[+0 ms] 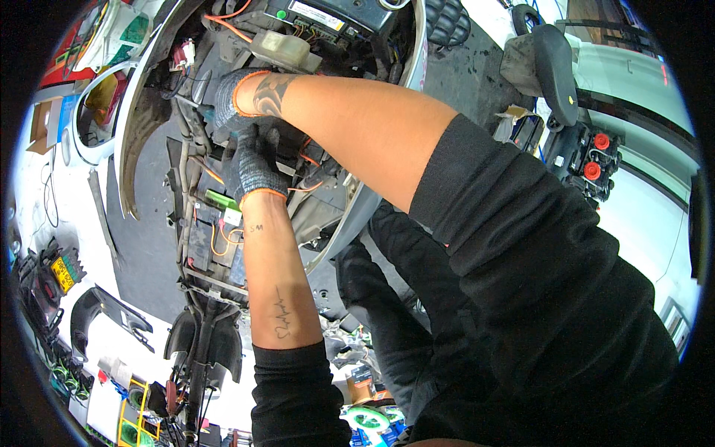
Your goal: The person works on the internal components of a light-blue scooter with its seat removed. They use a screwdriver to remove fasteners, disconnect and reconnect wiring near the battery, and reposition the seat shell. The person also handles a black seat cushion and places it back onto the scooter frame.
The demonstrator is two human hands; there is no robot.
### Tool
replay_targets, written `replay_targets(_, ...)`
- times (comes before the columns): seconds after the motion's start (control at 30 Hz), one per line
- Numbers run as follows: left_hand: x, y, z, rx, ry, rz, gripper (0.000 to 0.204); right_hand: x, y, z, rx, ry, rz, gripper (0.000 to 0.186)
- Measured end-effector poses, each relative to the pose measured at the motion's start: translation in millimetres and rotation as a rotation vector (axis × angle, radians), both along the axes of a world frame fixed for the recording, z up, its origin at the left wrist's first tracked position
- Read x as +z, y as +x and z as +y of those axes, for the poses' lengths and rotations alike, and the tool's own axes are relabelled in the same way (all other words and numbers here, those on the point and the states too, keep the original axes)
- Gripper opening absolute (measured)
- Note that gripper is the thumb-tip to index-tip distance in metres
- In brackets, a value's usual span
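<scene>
Both my hands wear dark grey knit gloves with orange cuffs and work close together inside a stripped scooter frame (183,171). My right hand (227,100) reaches across from the right, its fingers curled at the frame's front end beside a greyish part (198,88). Just below it, my left hand (257,160) has its fingers bent up against the right glove. What either hand grips is hidden by the gloves. Orange cables (214,173) run past the left glove. Nearby are a cloudy plastic reservoir (281,49) and a black electronic box (335,18) with a white label.
A curved grey body panel (141,127) stands along the left side. Lower down, the frame holds an open compartment with wires (223,238) and a wheel (195,344). A black seat (555,74) is at the upper right. Loose dark panels (112,316) lie at left.
</scene>
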State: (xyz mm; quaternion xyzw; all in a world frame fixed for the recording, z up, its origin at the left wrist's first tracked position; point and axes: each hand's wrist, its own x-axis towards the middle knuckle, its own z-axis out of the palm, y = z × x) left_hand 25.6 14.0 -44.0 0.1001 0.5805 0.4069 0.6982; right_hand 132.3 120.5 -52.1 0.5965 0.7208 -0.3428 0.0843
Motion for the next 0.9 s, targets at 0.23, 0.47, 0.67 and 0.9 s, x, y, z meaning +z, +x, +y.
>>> replay_targets(0.23, -6.4, -19.1, -0.9, 0.026, -0.037, -0.330, 0.024, 12.7, -11.0, 4.6, 0.125, 0.001, 0.014, 0.054)
replay_targets(0.47, -6.0, -36.9, -2.5, -0.028, -0.106, -0.366, 0.039, 3.1, -6.9, 11.7, 0.609, -0.003, 0.049, 0.040)
replay_targets(0.67, 1.8, -29.8, -1.5, 0.022, -0.094, -0.297, 0.033, -1.4, -3.9, 7.8, 0.488, -0.029, 0.128, 0.037)
replay_targets(0.9, -21.5, -36.1, 1.9, -0.219, 0.033, 0.049, 0.030, -5.2, -3.9, -13.2, 0.132, 0.009, 0.207, 0.037)
